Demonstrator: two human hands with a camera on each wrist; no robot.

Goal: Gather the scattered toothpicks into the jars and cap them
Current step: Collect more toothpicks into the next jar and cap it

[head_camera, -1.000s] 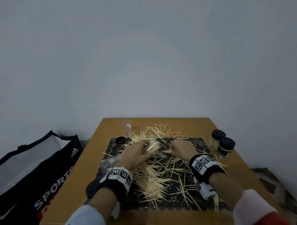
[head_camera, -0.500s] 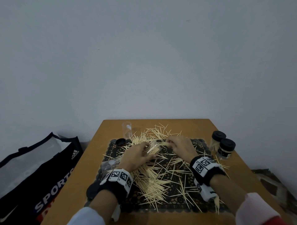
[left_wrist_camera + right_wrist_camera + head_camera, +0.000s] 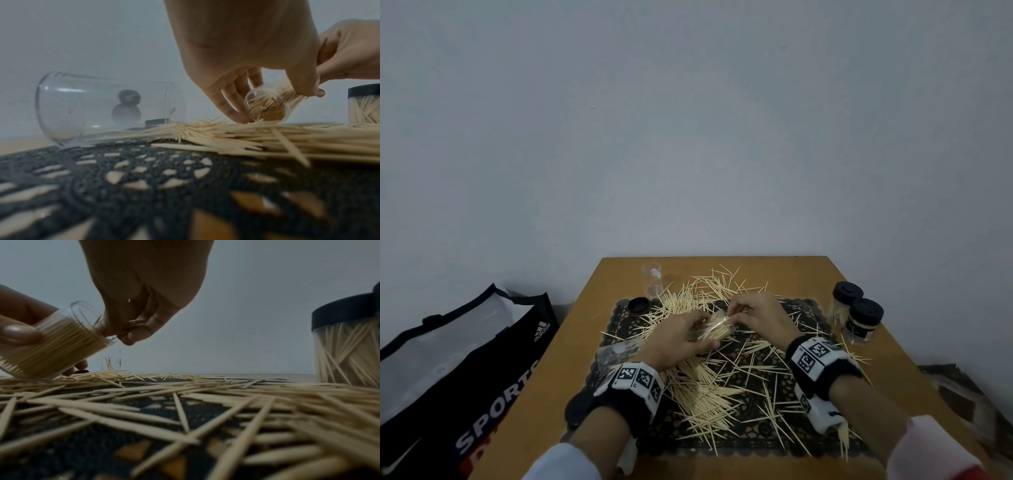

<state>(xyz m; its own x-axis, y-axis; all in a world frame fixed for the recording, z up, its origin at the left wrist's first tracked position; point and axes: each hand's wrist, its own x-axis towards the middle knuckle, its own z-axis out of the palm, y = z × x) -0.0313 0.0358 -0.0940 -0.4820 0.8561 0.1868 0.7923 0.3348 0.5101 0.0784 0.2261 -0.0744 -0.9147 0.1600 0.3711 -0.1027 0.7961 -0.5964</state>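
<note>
Since the frame one second earlier, the right hand (image 3: 755, 313) is closing in from 3 o'clock on the mouth of the tilted jar (image 3: 717, 329), where before it was resting apart on the mat. Its fingers are pinching a few toothpicks (image 3: 133, 322) at the jar rim. The left hand (image 3: 676, 339) is gripping the tilted jar near the mat centre, mouth angled toward 1 o'clock.

Step in hand, as judged: loading a third jar. Two capped jars (image 3: 858, 317) are standing full at 3 o'clock on the table (image 3: 791, 274). Many scattered toothpicks (image 3: 709, 394) are still lying across the black lace mat (image 3: 804, 310), so the task is appearing well short of halfway.

Next move, as judged: the pinch needs aligning with the packed sticks, then releasing inside the rim.

View differences:
- Left wrist view is showing the jar base (image 3: 266, 107) and the bundle end-on, plus an empty jar lying on its side (image 3: 107, 107) at 9 o'clock.
- Right wrist view is showing the open rim and the pinch, hidden from the head view.
- Head view alone is showing an upright empty jar (image 3: 652, 284) at 11 o'clock, a loose black cap (image 3: 637, 305) and a sports bag (image 3: 458, 359).
</note>
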